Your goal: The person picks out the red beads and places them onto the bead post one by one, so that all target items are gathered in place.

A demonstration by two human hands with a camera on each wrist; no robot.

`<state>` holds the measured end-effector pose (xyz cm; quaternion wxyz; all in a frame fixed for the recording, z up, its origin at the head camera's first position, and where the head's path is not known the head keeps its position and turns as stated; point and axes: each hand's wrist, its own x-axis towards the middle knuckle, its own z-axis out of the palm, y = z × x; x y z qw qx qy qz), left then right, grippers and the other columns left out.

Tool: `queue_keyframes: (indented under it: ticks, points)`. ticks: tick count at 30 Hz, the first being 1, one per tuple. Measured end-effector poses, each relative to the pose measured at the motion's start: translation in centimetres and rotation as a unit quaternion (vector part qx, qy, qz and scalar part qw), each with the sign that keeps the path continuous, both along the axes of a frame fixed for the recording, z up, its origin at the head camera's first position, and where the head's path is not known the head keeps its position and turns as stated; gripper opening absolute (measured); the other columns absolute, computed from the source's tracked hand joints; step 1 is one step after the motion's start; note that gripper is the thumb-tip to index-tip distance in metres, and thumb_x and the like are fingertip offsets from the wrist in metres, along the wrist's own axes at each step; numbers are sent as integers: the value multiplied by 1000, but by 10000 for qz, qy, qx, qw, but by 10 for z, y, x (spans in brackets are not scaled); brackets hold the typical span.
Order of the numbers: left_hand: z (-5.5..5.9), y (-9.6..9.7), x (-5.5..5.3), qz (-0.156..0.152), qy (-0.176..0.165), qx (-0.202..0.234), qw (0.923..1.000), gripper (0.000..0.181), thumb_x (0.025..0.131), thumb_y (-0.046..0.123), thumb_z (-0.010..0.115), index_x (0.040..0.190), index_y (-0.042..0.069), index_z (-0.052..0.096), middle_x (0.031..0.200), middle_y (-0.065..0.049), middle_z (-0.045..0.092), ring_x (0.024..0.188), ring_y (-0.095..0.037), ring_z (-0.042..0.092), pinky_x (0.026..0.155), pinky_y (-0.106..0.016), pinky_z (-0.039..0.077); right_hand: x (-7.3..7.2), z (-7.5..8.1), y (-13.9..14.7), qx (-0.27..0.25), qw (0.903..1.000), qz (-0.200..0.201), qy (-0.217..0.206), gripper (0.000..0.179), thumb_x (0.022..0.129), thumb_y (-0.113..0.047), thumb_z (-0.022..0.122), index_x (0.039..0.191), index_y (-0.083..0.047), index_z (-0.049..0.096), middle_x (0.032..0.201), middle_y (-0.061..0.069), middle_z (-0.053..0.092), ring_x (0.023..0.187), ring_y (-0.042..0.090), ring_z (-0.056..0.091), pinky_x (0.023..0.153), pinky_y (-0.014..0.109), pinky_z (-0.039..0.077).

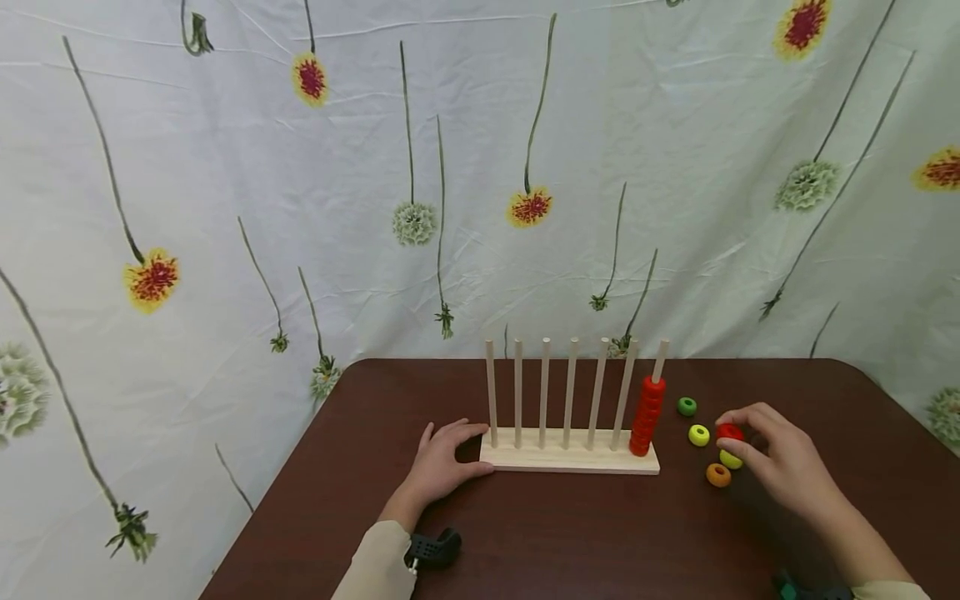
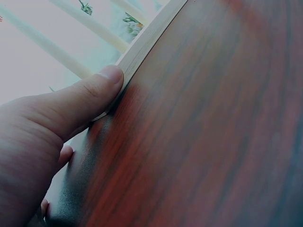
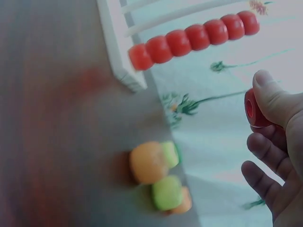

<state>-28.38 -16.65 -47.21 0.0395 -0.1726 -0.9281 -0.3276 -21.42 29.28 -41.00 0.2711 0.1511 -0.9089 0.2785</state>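
Observation:
A pale wooden peg rack (image 1: 555, 457) stands on the table, with several upright rods along its base. My left hand (image 1: 442, 464) grips the base's left end, and the left wrist view shows the thumb (image 2: 90, 97) pressed along its front edge. Red beads (image 1: 647, 417) are stacked on the rightmost rod, whose top stays bare. My right hand (image 1: 787, 462) pinches one red bead (image 3: 253, 109) between thumb and fingers, to the right of the rack. In the right wrist view the bead's hole shows, and the other fingers spread below it.
Loose beads lie right of the rack: a green bead (image 1: 686, 406), a yellow bead (image 1: 699, 435), another yellow bead (image 1: 731, 459) partly below the right hand, and an orange bead (image 1: 718, 475). Behind the dark brown table (image 1: 570, 542) hangs a flower-printed cloth (image 1: 480, 275).

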Motion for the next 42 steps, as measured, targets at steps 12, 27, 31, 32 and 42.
queue_keyframes:
  ticks: [12,27,31,32,42]
  points:
    - [1,1,0,9,59,-54,10000,62,81,42,82,136,21,63,140,-5,62,143,-32,44,120,-69,8,-5,46,-18,294,9989,103,362,26,81,-7,81,103,-12,68,100,-2,61,75,-6,44,60,14,42]
    - [-1,0,0,9,-30,-5,10000,62,81,43,81,136,20,63,141,-6,61,144,-32,43,121,-69,7,-15,88,-39,386,9962,273,732,28,80,-7,83,104,-10,68,95,0,62,76,-7,46,62,14,45]
    - [-2,0,-1,37,-30,-16,10000,62,82,43,81,137,21,63,142,-5,61,144,-31,43,121,-68,7,-20,98,-44,359,9955,376,790,28,81,-6,81,105,-8,67,97,1,61,81,-9,44,67,9,43]
    - [-2,-1,-1,42,-39,-11,10000,62,82,43,81,137,21,63,142,-5,61,144,-31,43,121,-68,7,-21,101,-46,372,9953,391,802,28,81,-6,81,105,-8,66,98,1,62,82,-9,43,67,9,43]
    - [-2,-1,-1,25,-2,-40,10000,62,81,42,82,136,21,63,141,-4,61,144,-31,44,121,-68,7,-36,117,-57,220,9977,341,535,24,86,-11,78,108,-8,68,100,3,63,82,0,50,68,14,46]
